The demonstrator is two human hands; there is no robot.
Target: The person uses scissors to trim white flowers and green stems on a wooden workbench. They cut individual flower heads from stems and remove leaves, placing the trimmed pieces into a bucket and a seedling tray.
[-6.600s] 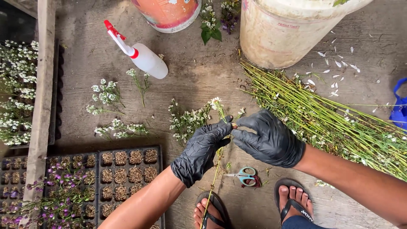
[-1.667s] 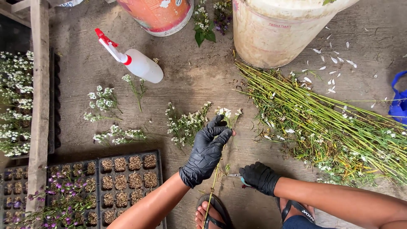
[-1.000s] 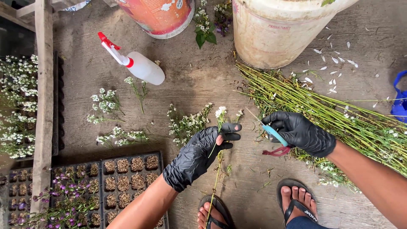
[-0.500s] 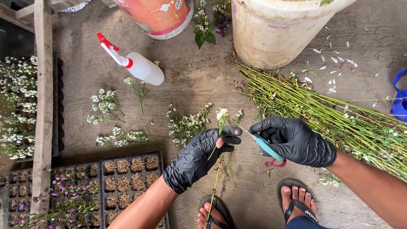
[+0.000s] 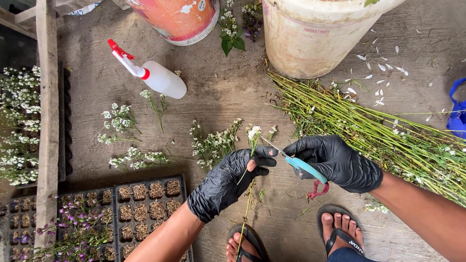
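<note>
On concrete floor | left hand [image 5: 228,182] pinches flower stem [image 5: 246,213] | right hand [image 5: 337,162] grips scissors [image 5: 303,167]

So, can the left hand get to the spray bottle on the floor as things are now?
Probably not at once. The left hand is pinching a flower stem, so it is occupied. The path to the spray bottle looks free otherwise: only small flower cuttings lie flat on the floor between them.
</note>
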